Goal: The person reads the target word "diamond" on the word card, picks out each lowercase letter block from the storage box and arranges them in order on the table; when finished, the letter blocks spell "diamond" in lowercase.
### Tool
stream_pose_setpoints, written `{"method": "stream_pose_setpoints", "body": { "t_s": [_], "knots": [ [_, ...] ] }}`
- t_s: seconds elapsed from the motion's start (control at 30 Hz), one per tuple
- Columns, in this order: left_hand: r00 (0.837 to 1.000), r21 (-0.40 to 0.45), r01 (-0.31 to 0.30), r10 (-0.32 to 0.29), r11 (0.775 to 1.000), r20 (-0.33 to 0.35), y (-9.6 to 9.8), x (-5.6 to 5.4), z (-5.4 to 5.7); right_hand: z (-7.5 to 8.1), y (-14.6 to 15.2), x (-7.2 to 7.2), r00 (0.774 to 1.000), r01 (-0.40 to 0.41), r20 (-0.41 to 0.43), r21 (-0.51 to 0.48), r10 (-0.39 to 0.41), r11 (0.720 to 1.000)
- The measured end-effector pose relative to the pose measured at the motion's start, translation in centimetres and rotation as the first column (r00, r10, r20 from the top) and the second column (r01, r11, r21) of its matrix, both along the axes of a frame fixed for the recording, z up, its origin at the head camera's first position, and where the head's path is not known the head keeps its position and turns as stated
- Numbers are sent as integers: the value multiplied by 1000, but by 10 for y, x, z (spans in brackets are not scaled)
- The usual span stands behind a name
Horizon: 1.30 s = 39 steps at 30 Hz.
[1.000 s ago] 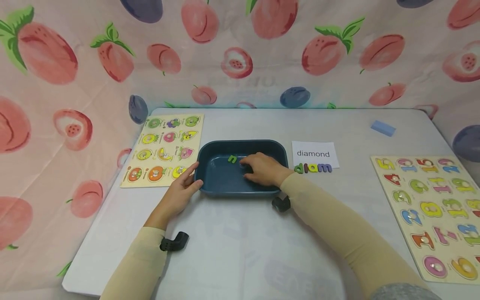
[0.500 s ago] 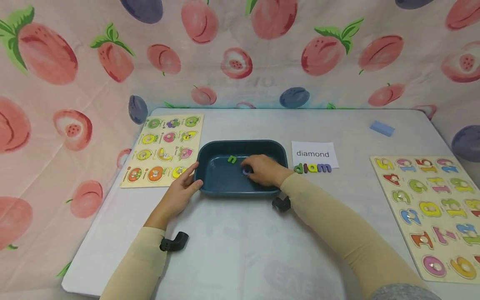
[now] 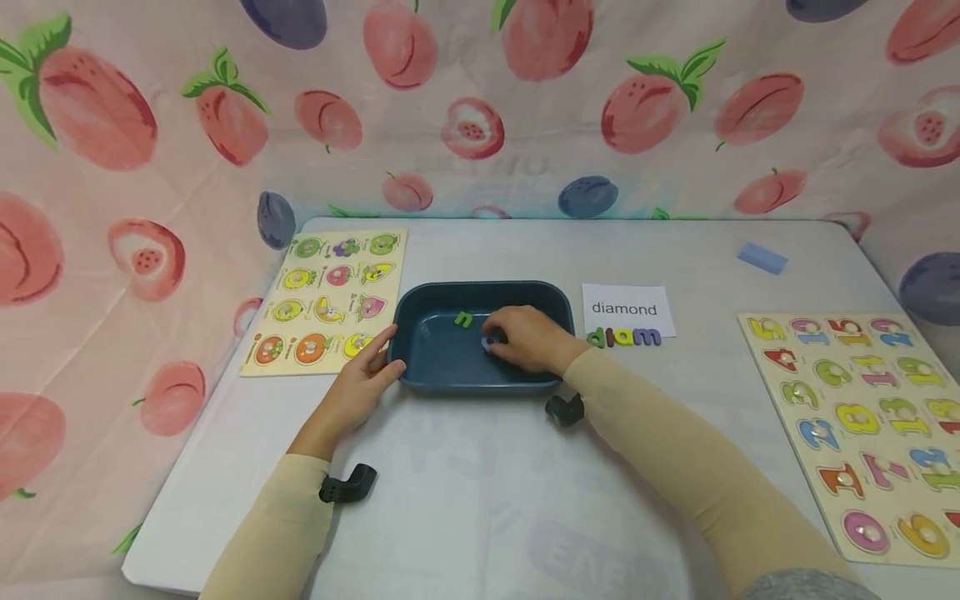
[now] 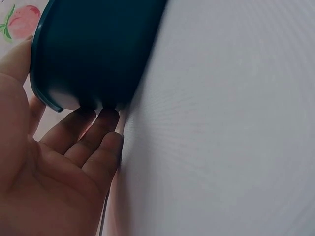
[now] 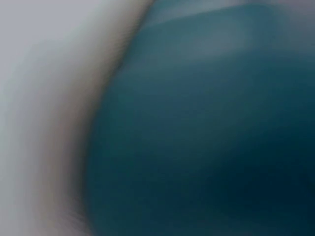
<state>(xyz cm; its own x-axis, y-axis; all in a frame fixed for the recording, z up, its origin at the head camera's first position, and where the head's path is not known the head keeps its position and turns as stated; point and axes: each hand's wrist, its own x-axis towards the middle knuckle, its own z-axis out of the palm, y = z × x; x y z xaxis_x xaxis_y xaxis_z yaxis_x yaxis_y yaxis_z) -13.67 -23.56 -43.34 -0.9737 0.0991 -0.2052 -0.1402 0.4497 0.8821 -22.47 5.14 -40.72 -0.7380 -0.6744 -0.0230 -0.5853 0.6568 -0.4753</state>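
In the head view, a dark blue tray [image 3: 480, 387] sits mid-table. My left hand [image 3: 358, 387] holds its left end, thumb at the rim; the left wrist view shows fingers [image 4: 101, 132] against the outer wall. My right hand [image 3: 528, 337] is inside the tray, pinching a small purple letter piece [image 3: 489, 341], partly hidden by the fingers. A green letter n [image 3: 463, 319] lies on the tray floor. The right wrist view is blurred, with only the tray [image 5: 187, 113] recognisable. Beyond the tray's right end, the letters "diam" [image 3: 624, 337] line up along a white card [image 3: 626, 302] reading "diamond".
A wooden fruit puzzle board [image 3: 322, 296] lies left of the tray, close to my left fingers. On the right lies a number puzzle board [image 3: 847, 458]. A pale blue strip [image 3: 762, 258] is near the back right. A fruit-print curtain [image 3: 480, 100] borders the table.
My right fingers have closed on the purple letter piece inside the tray, which has come more into sight. The left hand and the green n keep their places.
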Motion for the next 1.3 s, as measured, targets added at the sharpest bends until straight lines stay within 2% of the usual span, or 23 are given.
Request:
{"method": "stream_pose_setpoints", "body": {
  "t_s": [0.37,0.73,1.03,1.3],
  "knots": [
    [1000,-25,-7,7,1000,-6,0,2,-1,19,14,8,998,-29,-66,-69,24,997],
    [1000,-8,-6,6,1000,-5,-1,2,-1,36,39,15,996,4,-94,-87,-12,996],
    [1000,-11,-3,3,1000,-2,-1,1,-1,44,69,15,992,85,-84,-84,-92,993],
    [1000,-21,-3,3,1000,3,-1,0,0,42,97,15,985,137,-96,-86,-145,987]
  ]
}}
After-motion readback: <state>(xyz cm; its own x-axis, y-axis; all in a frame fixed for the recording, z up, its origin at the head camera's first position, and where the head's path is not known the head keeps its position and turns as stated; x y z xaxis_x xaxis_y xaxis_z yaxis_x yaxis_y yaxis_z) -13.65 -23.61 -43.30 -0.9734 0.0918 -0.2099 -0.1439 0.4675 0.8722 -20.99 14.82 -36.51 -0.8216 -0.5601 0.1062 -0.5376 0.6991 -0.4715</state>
